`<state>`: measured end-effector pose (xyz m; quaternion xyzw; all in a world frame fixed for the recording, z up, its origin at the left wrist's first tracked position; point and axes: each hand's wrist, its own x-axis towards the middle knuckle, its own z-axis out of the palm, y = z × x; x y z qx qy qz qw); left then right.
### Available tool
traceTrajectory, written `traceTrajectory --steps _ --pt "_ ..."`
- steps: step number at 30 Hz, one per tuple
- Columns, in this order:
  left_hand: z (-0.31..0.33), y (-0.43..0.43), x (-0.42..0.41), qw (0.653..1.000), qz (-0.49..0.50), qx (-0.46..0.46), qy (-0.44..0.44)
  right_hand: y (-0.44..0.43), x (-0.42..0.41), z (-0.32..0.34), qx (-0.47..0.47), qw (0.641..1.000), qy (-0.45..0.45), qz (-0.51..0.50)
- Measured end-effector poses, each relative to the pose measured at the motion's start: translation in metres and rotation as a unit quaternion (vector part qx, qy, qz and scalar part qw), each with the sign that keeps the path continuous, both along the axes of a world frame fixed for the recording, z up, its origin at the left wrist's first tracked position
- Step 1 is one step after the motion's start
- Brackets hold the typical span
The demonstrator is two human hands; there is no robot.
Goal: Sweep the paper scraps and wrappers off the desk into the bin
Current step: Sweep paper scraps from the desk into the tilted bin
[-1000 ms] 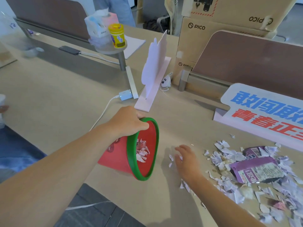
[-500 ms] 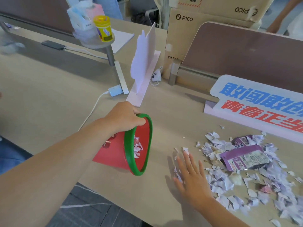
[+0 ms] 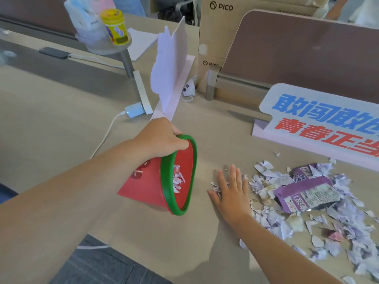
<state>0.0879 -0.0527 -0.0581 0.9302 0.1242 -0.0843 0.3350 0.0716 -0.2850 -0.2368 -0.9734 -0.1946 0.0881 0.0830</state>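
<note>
My left hand (image 3: 162,138) grips the green rim of a small red bin (image 3: 143,185), which is tipped on its side with its mouth facing right; a few paper scraps lie inside it. My right hand (image 3: 230,191) lies flat and open on the desk (image 3: 51,130), fingers spread, just right of the bin's mouth and at the left edge of a spread of white and lilac paper scraps (image 3: 276,220). A crumpled purple wrapper (image 3: 307,193) lies among the scraps, right of my right hand.
A printed sign board (image 3: 320,124) stands behind the scraps. A white paper cut-out on a stand (image 3: 170,66), a charger with cable (image 3: 134,110), a round shelf with a yellow jar (image 3: 114,26) and cardboard boxes (image 3: 221,33) stand at the back. The desk's front edge runs close below the bin.
My right hand has drawn back rightwards from near the bin's mouth and flattened at the edge of the scrap pile. The bin stays tipped in my left hand.
</note>
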Motion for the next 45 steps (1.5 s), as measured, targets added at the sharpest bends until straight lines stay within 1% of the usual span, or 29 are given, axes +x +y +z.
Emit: traceTrajectory --steps 2,4,6,11,14,18,22,24,25,26,28,29,30,31,32,33,34,35,36,37,39,40,41,42,43,44,45 --pt "-0.001 -0.004 0.004 1.0 -0.004 -0.009 0.004 0.003 0.011 0.0 0.04 0.999 0.011 0.004" --pt "-0.003 -0.006 0.008 1.0 -0.01 -0.009 0.007 0.004 0.019 0.0 0.063 0.997 0.025 0.029" --pt "-0.004 -0.007 0.011 1.0 -0.013 -0.006 0.012 0.004 0.025 0.0 0.089 0.995 0.02 0.049" --pt "-0.005 -0.009 0.023 1.0 -0.008 -0.002 0.024 0.002 0.031 -0.007 0.165 0.982 -0.08 0.054" --pt "-0.005 -0.009 0.027 1.0 -0.013 0.0 0.023 0.003 0.037 -0.01 0.171 0.977 -0.11 0.07" --pt "-0.005 -0.008 0.028 1.0 -0.004 -0.012 0.026 0.003 0.043 -0.009 0.181 0.97 -0.115 0.117" --pt "-0.004 -0.011 0.027 1.0 -0.004 -0.011 0.028 -0.002 0.05 -0.009 0.134 0.968 -0.134 0.164" --pt "-0.004 -0.012 0.026 1.0 -0.007 -0.008 0.029 -0.001 0.048 -0.01 0.125 0.974 -0.121 0.143" --pt "-0.005 -0.013 0.026 0.999 -0.009 -0.006 0.031 0.001 0.047 -0.01 0.125 0.98 -0.099 0.116" --pt "-0.005 -0.014 0.025 0.999 -0.009 -0.004 0.035 0.003 0.047 -0.008 0.122 0.986 -0.08 0.081" --pt "-0.003 -0.014 0.024 0.999 -0.009 -0.006 0.038 0.011 0.05 0.006 0.14 0.989 0.013 -0.034" --pt "-0.002 -0.014 0.023 0.999 -0.009 -0.01 0.037 0.016 0.056 0.011 0.173 0.975 0.075 -0.117" --pt "-0.001 -0.014 0.022 0.999 -0.006 -0.012 0.035 0.021 0.06 0.019 0.234 0.942 0.129 -0.205" --pt "0.001 -0.013 0.02 0.999 -0.002 -0.013 0.033 0.027 0.062 0.028 0.311 0.887 0.177 -0.29" --pt "0.002 -0.014 0.019 0.999 0.002 -0.014 0.03 0.033 0.062 0.038 0.39 0.821 0.216 -0.358" --pt "0.003 -0.015 0.017 0.999 0.006 -0.018 0.028 0.041 0.06 0.05 0.454 0.757 0.243 -0.402" --pt "0.004 -0.017 0.016 0.999 0.009 -0.025 0.024 0.05 0.056 0.063 0.501 0.71 0.266 -0.417" --pt "0.006 -0.019 0.014 0.999 0.01 -0.033 0.021 0.06 0.051 0.074 0.531 0.689 0.282 -0.405" --pt "0.008 -0.022 0.013 0.999 0.007 -0.041 0.017 0.07 0.044 0.085 0.542 0.69 0.293 -0.381" --pt "0.011 -0.024 0.012 0.999 0.003 -0.046 0.014 0.079 0.036 0.091 0.537 0.715 0.28 -0.349" --pt "0.014 -0.03 0.011 0.999 -0.007 -0.051 0.011 0.091 0.022 0.096 0.51 0.79 0.217 -0.261" --pt "0.014 -0.031 0.011 0.998 -0.007 -0.058 0.011 0.096 0.017 0.094 0.482 0.832 0.195 -0.193" --pt "0.013 -0.032 0.01 0.998 -0.008 -0.064 0.015 0.099 0.011 0.091 0.443 0.87 0.181 -0.12" --pt "0.013 -0.035 0.01 0.997 -0.012 -0.068 0.018 0.099 0.006 0.088 0.396 0.899 0.177 -0.056" --pt "0.013 -0.037 0.008 0.997 -0.018 -0.069 0.021 0.098 0.002 0.088 0.356 0.917 0.179 -0.018" --pt "0.011 -0.039 0.007 0.997 -0.025 -0.067 0.024 0.094 -0.002 0.088 0.334 0.927 0.171 -0.008" --pt "0.011 -0.04 0.005 0.997 -0.032 -0.062 0.025 0.089 -0.006 0.089 0.334 0.932 0.141 -0.01"
